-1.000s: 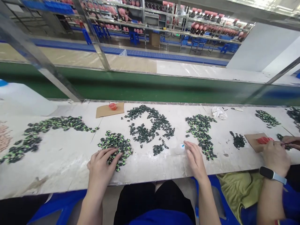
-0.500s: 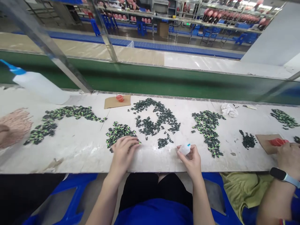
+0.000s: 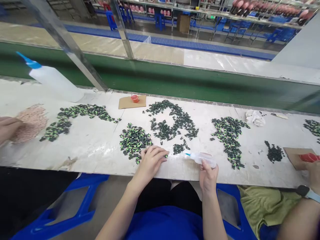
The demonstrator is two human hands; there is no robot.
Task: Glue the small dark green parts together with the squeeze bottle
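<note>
My left hand (image 3: 153,160) rests low over the table beside a pile of black-and-green pieces (image 3: 134,140). Its fingers are closed round a small black-and-green piece (image 3: 166,156) that shows at the fingertips. In my right hand (image 3: 209,171) is a small clear bottle (image 3: 203,158), lying nearly level, its thin blue-based tip pointing left. Just left of that tip lies a small cluster of dark pieces (image 3: 178,148). Behind it spreads a larger ring-shaped heap of dark pieces (image 3: 183,120).
A large white bottle (image 3: 56,81) leans at the left. Red cup (image 3: 135,98) on cardboard (image 3: 125,103) at the back. More black-and-green pieces (image 3: 228,138) lie right. Other people's hands (image 3: 8,128) work at both sides; crumpled tissue (image 3: 255,118) sits back right.
My left hand has moved right, away from the pile, with a piece at its fingertips. My right hand has tipped the bottle so its tip points left. The view has shifted.
</note>
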